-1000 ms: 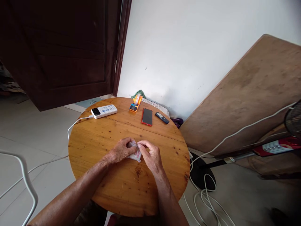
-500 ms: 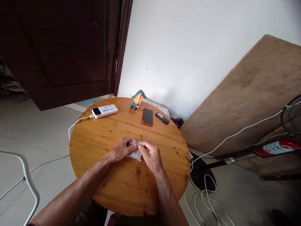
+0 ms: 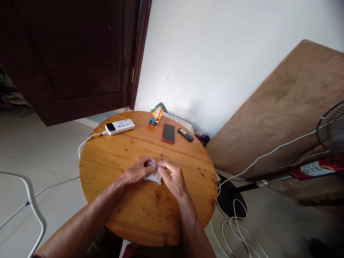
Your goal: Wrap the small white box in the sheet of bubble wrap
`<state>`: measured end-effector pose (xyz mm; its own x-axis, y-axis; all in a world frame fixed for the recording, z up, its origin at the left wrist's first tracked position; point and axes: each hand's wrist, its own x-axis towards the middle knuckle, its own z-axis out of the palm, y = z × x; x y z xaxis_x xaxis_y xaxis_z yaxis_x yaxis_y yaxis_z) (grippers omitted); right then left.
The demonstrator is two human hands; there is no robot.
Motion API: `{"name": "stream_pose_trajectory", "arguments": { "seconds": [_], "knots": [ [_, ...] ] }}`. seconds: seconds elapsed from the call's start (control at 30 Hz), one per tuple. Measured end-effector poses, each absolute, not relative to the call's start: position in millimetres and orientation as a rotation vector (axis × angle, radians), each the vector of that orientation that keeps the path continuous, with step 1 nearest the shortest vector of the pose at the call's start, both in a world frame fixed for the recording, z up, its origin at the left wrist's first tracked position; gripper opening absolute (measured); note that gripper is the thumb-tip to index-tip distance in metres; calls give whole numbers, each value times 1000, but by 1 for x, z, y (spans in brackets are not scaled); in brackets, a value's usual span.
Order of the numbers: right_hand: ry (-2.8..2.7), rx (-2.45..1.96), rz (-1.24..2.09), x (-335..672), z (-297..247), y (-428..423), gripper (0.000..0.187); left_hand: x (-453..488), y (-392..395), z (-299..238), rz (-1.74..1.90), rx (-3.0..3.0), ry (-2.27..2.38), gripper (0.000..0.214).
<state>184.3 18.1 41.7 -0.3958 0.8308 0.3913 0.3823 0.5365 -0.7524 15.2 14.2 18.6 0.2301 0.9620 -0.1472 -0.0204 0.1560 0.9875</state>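
A small, crinkled plastic packet [image 3: 155, 177], whitish and translucent with pinkish print, lies low over the round wooden table [image 3: 120, 211]. Thumb and fingers of my left hand [image 3: 138, 170] are closed on its left side. My right hand [image 3: 173, 177] pinches the packet's upper right edge between thumb and forefinger. Both sets of fingertips almost meet at the top of the packet. What is inside it I cannot make out, and the fingers cover part of it.
Along the table's far side are a white power bank [image 3: 120, 127] with a cable, an orange tape dispenser [image 3: 156, 117], a red-edged phone [image 3: 168, 133] and a dark handset [image 3: 185, 134]. To the right stands a fan [image 3: 331, 129] above coiled white cable [image 3: 238, 224].
My hands and the packet have barely moved; the fingers shift slightly on it. At the right edge the fan head has swung further into view.
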Motion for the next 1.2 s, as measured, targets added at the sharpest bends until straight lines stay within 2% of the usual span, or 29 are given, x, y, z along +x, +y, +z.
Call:
{"name": "stream_pose_trajectory", "arguments": {
  "seconds": [0.23, 0.43, 0.8, 1.03, 1.2],
  "knots": [
    [-1978, -963, 498, 186, 50, 10, 18, 15, 16, 13, 958, 1256, 1152, 28],
    [-1762, -1126, 655, 191, 62, 23, 21, 16, 15, 17, 938, 1304, 1191, 29],
    [-2098, -1196, 930, 183, 58, 54, 15, 17, 13, 22, 933, 1352, 1174, 36],
    [-2119, -1205, 987, 178, 62, 54, 15, 18, 13, 21, 918, 1365, 1195, 34],
    [-2156, -1172, 911, 178, 61, 56, 14, 18, 14, 20, 931, 1363, 1207, 36]
  ]
}}
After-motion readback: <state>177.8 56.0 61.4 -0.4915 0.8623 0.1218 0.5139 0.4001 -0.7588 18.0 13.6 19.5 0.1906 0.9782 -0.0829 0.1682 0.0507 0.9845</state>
